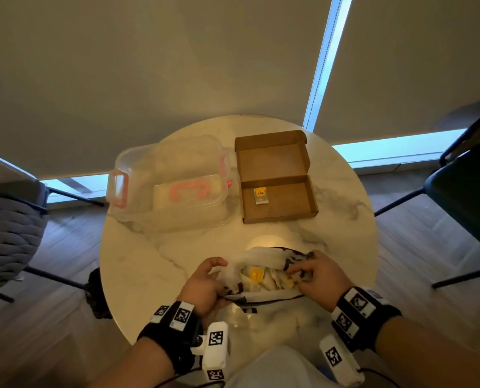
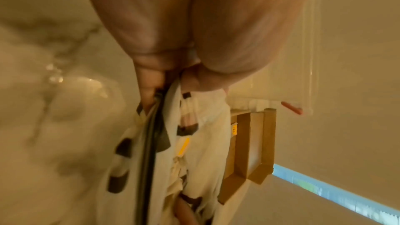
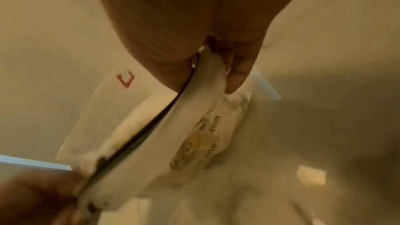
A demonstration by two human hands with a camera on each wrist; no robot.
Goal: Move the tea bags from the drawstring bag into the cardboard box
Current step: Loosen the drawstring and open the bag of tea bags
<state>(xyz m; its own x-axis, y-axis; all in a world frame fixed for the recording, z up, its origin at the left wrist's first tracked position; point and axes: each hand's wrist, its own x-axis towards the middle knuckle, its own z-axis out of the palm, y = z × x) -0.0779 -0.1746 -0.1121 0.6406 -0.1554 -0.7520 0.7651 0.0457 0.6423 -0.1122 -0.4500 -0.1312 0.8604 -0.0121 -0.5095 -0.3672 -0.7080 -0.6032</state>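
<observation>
A white drawstring bag (image 1: 264,259) with black marks lies at the near edge of the round marble table (image 1: 138,261). Its mouth is spread wide, and several tea bags (image 1: 257,275) with yellow tags show inside. My left hand (image 1: 205,284) grips the bag's left rim and cord (image 2: 151,126). My right hand (image 1: 314,273) pinches the right rim (image 3: 207,67). The open cardboard box (image 1: 278,211) sits farther back, right of centre, with one tea bag (image 1: 260,196) in its near tray. In the left wrist view the cardboard box (image 2: 249,146) appears behind the bag.
A clear plastic container (image 1: 171,186) with pink latches stands left of the box. Dark chairs (image 1: 468,191) stand to the right and a grey woven seat (image 1: 6,242) to the left. Window blinds hang behind the table.
</observation>
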